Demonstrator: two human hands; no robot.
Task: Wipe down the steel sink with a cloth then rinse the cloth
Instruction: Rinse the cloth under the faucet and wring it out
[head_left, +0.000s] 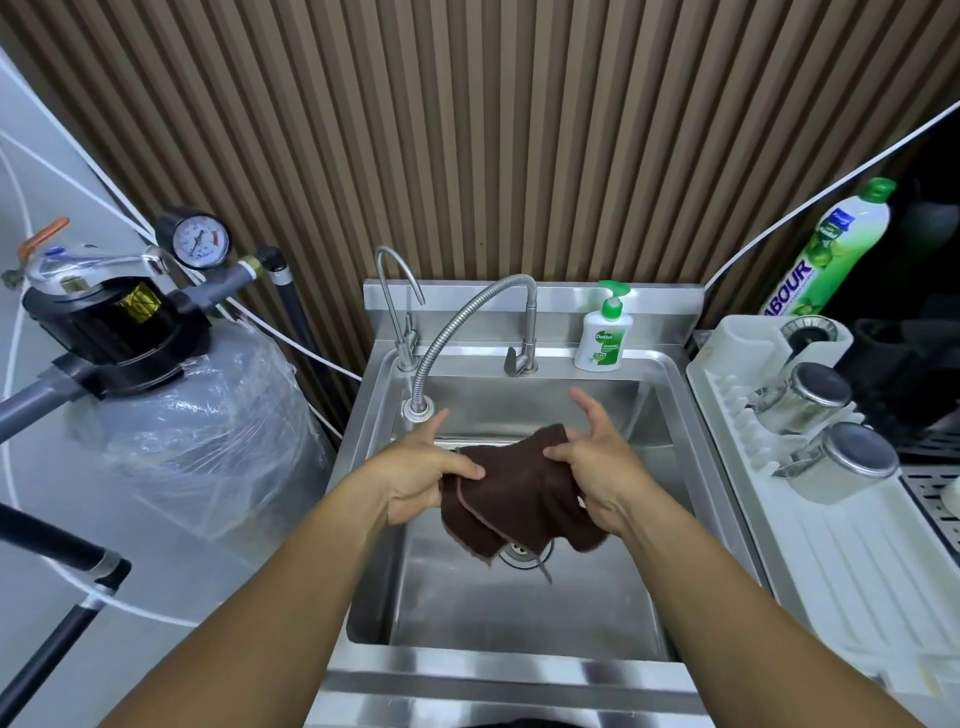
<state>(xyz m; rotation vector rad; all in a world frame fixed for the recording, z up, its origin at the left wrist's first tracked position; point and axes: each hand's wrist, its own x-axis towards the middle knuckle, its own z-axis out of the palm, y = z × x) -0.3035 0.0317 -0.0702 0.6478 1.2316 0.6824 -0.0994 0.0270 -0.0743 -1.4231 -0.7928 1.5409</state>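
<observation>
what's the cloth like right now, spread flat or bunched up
Bunched up: the brown cloth hangs crumpled over the sink, gripped by the left hand and right hand, its corners drooping above the drain.

The steel sink (519, 613) is gleaming with a brushed, softly reflecting finish. The cloth (519, 488) is looking fuzzy and matt, with a stitched hem. The flexible tap hose (457, 322) is showing ribbed metal. The soap bottle (602, 343) is shining as glossy plastic. The drying rack (831, 545) is looking like smooth plastic, and the wall slats (519, 130) are appearing as matt wood grain.
</observation>
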